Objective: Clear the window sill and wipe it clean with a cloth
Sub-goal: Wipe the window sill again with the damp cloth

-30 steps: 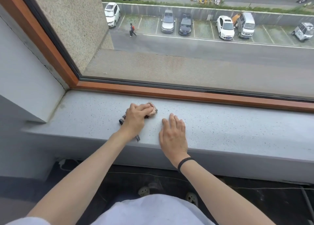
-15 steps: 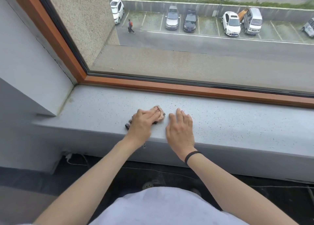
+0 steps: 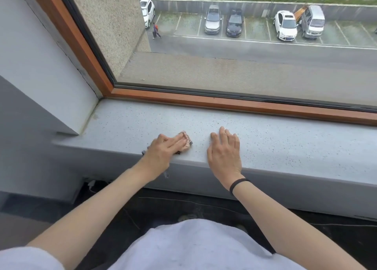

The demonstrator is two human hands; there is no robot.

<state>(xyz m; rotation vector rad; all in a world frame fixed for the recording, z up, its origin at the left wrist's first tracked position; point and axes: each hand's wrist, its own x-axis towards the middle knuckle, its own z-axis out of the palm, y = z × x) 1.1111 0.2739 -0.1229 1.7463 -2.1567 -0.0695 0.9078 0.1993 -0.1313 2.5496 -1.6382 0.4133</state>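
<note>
A small bunched-up cloth [image 3: 184, 142], pinkish-beige with a dark checked pattern, lies on the near part of the pale grey speckled stone window sill [image 3: 285, 135], left of the middle of the view. The left hand [image 3: 163, 150] presses down on it, fingers stretched flat over the fabric, so its grip is a flat press and not a closed fist; a crumpled beige end sticks out past the fingertips to the right, and a dark checked end hangs over the sill's near edge below the wrist. The right hand [image 3: 224, 150] lies just to the right of the cloth, apart from it, palm down and open on the bare sill, fingers together and pointing toward the glass, holding nothing. A black band [image 3: 238, 185] circles the right wrist. Along the far edge of the sill runs the orange-brown wooden window frame [image 3: 244, 105], which turns upward at the left corner beside a white wall [image 3: 40, 55]. Through the glass, far below, parked cars [image 3: 285, 24] stand in a row in a car park.
</note>
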